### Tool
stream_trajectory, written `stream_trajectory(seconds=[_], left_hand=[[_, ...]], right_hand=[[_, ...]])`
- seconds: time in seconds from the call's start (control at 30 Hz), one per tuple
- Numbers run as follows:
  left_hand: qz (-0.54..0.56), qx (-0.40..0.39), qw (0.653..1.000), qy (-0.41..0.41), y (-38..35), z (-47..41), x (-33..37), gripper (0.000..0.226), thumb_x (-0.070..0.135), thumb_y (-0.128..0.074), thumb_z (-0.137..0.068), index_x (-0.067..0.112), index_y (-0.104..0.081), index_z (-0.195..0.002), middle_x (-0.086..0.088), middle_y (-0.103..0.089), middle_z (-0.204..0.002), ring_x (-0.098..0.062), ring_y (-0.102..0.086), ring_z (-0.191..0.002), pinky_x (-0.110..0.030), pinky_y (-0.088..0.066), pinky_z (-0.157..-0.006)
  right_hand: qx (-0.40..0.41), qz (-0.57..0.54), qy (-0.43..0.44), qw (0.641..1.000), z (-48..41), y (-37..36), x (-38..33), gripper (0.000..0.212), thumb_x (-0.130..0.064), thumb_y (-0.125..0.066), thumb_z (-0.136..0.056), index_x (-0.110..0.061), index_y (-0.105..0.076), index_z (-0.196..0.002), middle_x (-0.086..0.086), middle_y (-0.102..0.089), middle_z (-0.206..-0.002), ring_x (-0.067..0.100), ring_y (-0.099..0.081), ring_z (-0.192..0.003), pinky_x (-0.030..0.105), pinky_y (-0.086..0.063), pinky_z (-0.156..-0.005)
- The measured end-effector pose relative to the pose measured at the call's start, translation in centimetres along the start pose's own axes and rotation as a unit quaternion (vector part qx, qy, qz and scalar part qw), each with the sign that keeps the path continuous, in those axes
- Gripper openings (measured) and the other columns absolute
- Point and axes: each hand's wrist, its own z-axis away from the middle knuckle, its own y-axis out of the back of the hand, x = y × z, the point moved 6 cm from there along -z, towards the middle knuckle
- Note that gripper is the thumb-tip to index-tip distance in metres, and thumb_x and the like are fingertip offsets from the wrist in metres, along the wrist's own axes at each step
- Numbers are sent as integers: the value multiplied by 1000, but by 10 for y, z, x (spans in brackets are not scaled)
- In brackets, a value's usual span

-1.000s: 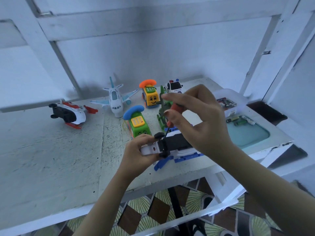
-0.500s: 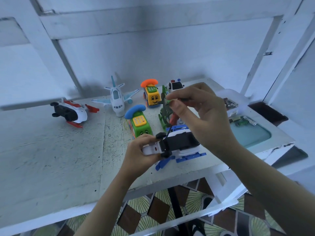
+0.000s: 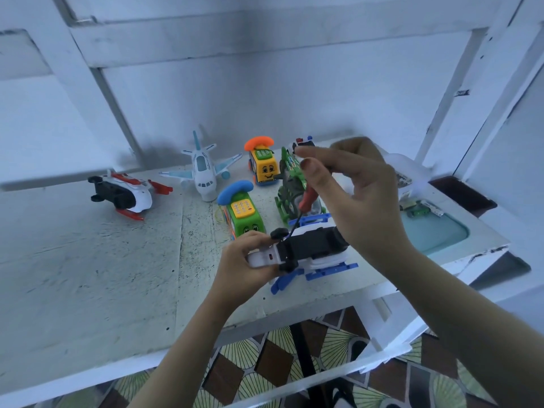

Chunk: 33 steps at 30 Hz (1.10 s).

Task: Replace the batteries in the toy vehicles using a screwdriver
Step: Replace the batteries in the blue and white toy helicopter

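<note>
Over the front edge of the counter (image 3: 88, 275), your left hand (image 3: 244, 260) grips the upturned white-and-blue toy helicopter (image 3: 312, 248) by its tail; your right hand (image 3: 359, 201) pinches the red-handled screwdriver (image 3: 306, 198), tip at its black underside.

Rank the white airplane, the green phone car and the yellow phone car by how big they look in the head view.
1. white airplane, wings spread.
2-3. green phone car and yellow phone car: nearly alike; the green looks slightly bigger, but it stands nearer the camera.
</note>
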Motion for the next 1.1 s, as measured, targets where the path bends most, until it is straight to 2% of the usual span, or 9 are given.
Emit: stream_trajectory(seconds=[0.1,0.2,0.33,0.5,0.6,0.7,0.9,1.0,1.1], left_hand=[[-3,-1,1000,4,0,0,0,45,18,-91,-59,38,-68,-93,14,-66,-89,-1,-59,-78,-11,-45,-65],[-2,0,1000,7,0,0,0,47,10,-89,-61,38,-68,-93,11,-65,-90,0,-59,-79,-11,-44,-65],[-5,3,1000,8,0,0,-1,48,9,-89,-61,38,-68,-93,11,-66,-90,-2,-59,-79,-11,-44,-65],[-8,3,1000,10,0,-1,-1,48,8,-90,-60,38,-69,-92,16,-66,-87,-1,-59,-78,-10,-43,-65],[-6,0,1000,6,1,-1,0,46,11,-90,-60,36,-69,-93,17,-66,-88,-1,-59,-78,-10,-43,-64],[-4,3,1000,-2,0,0,1,41,25,-87,-59,36,-69,-94,14,-66,-90,-2,-60,-79,-10,-43,-65],[0,11,1000,-5,-1,1,1,39,33,-87,-59,35,-70,-93,12,-66,-89,-3,-60,-80,-12,-44,-66],[-1,6,1000,2,0,3,0,43,16,-90,-60,35,-70,-93,14,-66,-89,-2,-60,-79,-12,-44,-66],[3,10,1000,7,0,3,-2,42,20,-88,-59,37,-70,-92,15,-66,-87,-2,-60,-79,-12,-44,-67]], right_hand=[[-41,-66,-28,997,-2,-4,6,28,-11,-48,-94,-6,-67,-115,18,-67,-107,6,-61,-104,17,-48,-90],[-54,-202,-68,976,0,-6,7,33,-3,-53,-89,-6,-62,-121,6,-71,-87,41,-62,-77,41,-54,-87],[-27,-198,-74,977,2,-7,3,33,-8,-73,-75,-18,-72,-107,3,-62,-82,36,-57,-59,43,-58,-65],[-7,-29,17,999,5,-4,-2,23,-12,-57,-94,-8,-67,-114,17,-61,-94,9,-60,-68,9,-47,-69],[-56,-85,6,995,4,-6,-2,34,-1,-45,-96,-5,-55,-128,15,-67,-92,38,-62,-70,33,-54,-79],[-60,-133,-9,989,3,-4,-4,39,3,-56,-89,-7,-55,-126,12,-67,-88,41,-57,-62,47,-55,-72],[-9,51,43,998,6,-1,-2,33,-24,-63,-89,-12,-66,-120,9,-57,-84,2,-55,-78,6,-40,-75],[-70,-36,13,997,7,-8,2,39,-9,-44,-97,-3,-49,-136,6,-61,-91,29,-64,-80,19,-52,-82],[-79,-115,-9,990,8,-7,0,40,3,-53,-91,-3,-51,-131,18,-67,-89,45,-60,-75,42,-56,-76]])
